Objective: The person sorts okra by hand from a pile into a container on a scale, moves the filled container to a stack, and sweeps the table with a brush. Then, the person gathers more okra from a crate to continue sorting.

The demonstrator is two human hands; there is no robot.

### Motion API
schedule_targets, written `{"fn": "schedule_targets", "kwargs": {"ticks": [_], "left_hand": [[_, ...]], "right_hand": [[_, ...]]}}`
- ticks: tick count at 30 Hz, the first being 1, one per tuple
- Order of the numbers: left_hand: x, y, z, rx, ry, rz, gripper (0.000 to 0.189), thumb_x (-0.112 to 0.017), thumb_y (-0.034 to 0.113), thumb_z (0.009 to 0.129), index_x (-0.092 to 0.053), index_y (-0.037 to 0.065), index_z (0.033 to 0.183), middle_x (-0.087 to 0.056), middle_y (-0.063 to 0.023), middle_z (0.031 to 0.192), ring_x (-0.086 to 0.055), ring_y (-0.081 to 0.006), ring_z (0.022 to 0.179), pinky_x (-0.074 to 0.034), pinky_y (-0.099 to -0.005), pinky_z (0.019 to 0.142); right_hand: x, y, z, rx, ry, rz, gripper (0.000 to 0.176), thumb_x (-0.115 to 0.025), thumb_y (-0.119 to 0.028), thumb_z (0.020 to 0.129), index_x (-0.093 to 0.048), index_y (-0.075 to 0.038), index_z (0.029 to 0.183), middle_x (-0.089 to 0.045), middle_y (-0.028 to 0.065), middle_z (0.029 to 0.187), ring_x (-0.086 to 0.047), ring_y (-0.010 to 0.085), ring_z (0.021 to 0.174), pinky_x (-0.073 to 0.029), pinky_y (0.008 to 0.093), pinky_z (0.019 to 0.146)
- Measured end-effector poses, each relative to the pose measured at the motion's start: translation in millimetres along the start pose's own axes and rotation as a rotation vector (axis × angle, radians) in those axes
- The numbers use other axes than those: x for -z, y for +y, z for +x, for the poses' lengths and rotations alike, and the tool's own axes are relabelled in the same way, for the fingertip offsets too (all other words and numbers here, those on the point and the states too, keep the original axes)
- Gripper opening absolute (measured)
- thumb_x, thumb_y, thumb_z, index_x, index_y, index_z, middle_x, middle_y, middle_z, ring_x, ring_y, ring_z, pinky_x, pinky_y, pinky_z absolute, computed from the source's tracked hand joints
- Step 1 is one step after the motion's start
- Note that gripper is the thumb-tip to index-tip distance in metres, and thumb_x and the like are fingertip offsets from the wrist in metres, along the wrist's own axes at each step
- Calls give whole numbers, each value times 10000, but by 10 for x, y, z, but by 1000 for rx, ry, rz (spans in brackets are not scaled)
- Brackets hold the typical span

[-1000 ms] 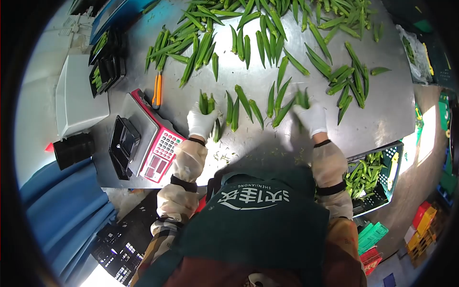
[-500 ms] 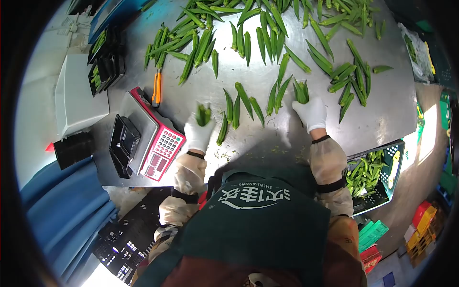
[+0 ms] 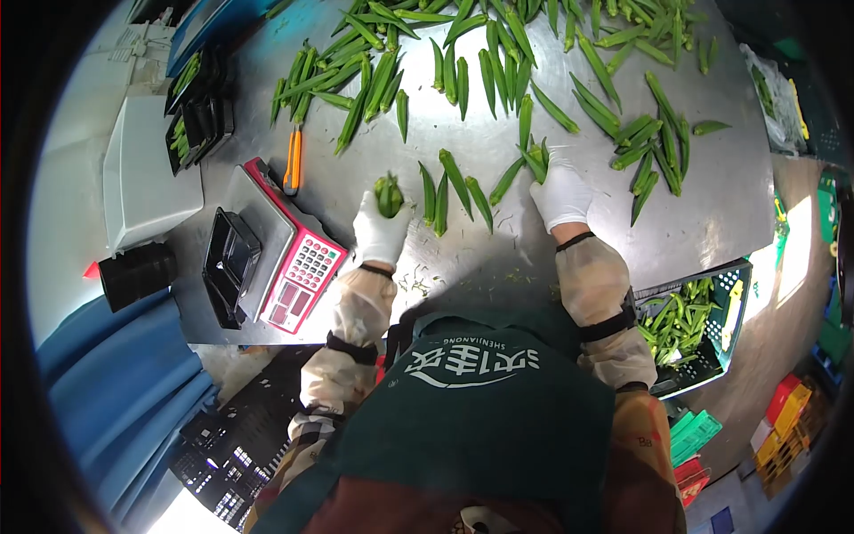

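Observation:
White gloves cover both hands. My left hand [image 3: 381, 230] is closed around a small bunch of okra [image 3: 389, 196], tips pointing up, just right of the pink-framed scale [image 3: 307, 267]. My right hand [image 3: 561, 190] grips okra [image 3: 535, 162] at the middle right, its fingers wrapped round them. Between the hands, several loose okra pods [image 3: 454, 182] lie on the metal table [image 3: 712, 209]. A larger spread of okra [image 3: 507, 67] covers the far side. On the scale rests an empty black tray [image 3: 233, 254].
An orange cutter [image 3: 293, 162] lies above the scale. Black trays with okra [image 3: 191, 133] stand at the far left beside a white box [image 3: 151, 173]. A crate of okra [image 3: 685, 329] is below the table's right edge, and a plastic bag [image 3: 777, 102] is at the right.
My left hand has moved right and slightly up with its okra. My right hand has shifted left to the pods near the middle. A pod near my left hand is gone from the table.

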State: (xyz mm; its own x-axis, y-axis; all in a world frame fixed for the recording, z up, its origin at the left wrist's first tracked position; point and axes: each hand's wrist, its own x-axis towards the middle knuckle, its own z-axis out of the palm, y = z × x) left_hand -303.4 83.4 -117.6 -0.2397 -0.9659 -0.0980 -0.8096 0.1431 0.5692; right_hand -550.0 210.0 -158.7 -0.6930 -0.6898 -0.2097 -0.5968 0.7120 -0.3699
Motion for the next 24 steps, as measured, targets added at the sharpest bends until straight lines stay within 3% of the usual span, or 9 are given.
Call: {"fn": "schedule_targets", "kwargs": {"ticks": [4, 5, 8, 9, 13, 16, 17, 20, 24], "left_hand": [[-486, 123, -30, -168, -141, 140, 478, -742, 307, 671, -522, 52, 1009, -602, -199, 948, -590, -370, 895, -476, -449, 773], [-560, 138, -59, -177, -195, 295, 594, -755, 350, 660, -468, 85, 1108, -564, -177, 1022, -563, -365, 950, -471, -439, 791], [-641, 83, -85, -244, -175, 496, 627, -761, 350, 655, -444, 100, 1135, -553, -151, 1001, -559, -370, 918, -475, -429, 760], [-607, 122, -58, -165, -255, 542, 651, -763, 325, 639, -433, 88, 1147, -575, -155, 1002, -575, -344, 935, -471, -414, 751], [-441, -6, -22, -4, -320, 190, 643, -749, 285, 623, -443, 49, 1136, -625, -177, 968, -619, -321, 912, -484, -418, 762], [-240, -49, 43, 116, -351, -123, 605, -743, 260, 603, -516, -6, 1097, -657, -190, 917, -650, -324, 856, -503, -384, 785], [-184, -14, 57, 155, -316, -166, 572, -752, 242, 595, -556, -25, 1061, -659, -183, 897, -654, -306, 836, -506, -364, 779], [-114, 68, 183, 101, -268, -160, 564, -753, 237, 605, -549, -25, 1061, -660, -180, 882, -658, -294, 823, -509, -374, 762], [-261, 384, 274, 27, -225, -73, 610, -759, 322, 598, -535, 11, 1072, -657, -206, 908, -642, -369, 862, -506, -405, 795]], "right_hand": [[52, 36, -28, -56, -25, 33, 417, -684, -262, 674, -621, -49, 1027, -656, 194, 880, -636, 361, 814, -503, 450, 708], [80, 57, -27, -69, -33, 56, 425, -686, -272, 673, -622, -52, 1032, -657, 194, 882, -636, 359, 818, -503, 448, 711], [247, 83, -128, -20, -7, 138, 438, -687, -304, 678, -625, -58, 1035, -659, 194, 881, -637, 354, 825, -504, 444, 723], [299, 49, -162, 10, -50, 136, 453, -687, -281, 679, -611, -56, 1064, -653, 189, 939, -635, 350, 835, -505, 437, 734], [214, -191, -225, 371, 1, 395, 439, -668, -190, 691, -584, -68, 1105, -627, 169, 1035, -622, 346, 889, -500, 416, 762], [47, -279, -152, 409, -234, 105, 435, -666, -200, 700, -587, -83, 1111, -628, 174, 1019, -615, 337, 923, -494, 414, 785], [34, -274, -132, 390, -297, 40, 469, -668, -214, 713, -574, -95, 1156, -629, 170, 1044, -613, 334, 934, -493, 408, 791], [210, -65, -322, 301, -265, 395, 522, -674, -229, 722, -544, -106, 1213, -635, 156, 1053, -613, 334, 944, -493, 397, 795], [651, 977, -834, 76, -424, 123, 634, -671, -217, 686, -476, -146, 1285, -655, 175, 974, -633, 356, 895, -503, 404, 786]]}}
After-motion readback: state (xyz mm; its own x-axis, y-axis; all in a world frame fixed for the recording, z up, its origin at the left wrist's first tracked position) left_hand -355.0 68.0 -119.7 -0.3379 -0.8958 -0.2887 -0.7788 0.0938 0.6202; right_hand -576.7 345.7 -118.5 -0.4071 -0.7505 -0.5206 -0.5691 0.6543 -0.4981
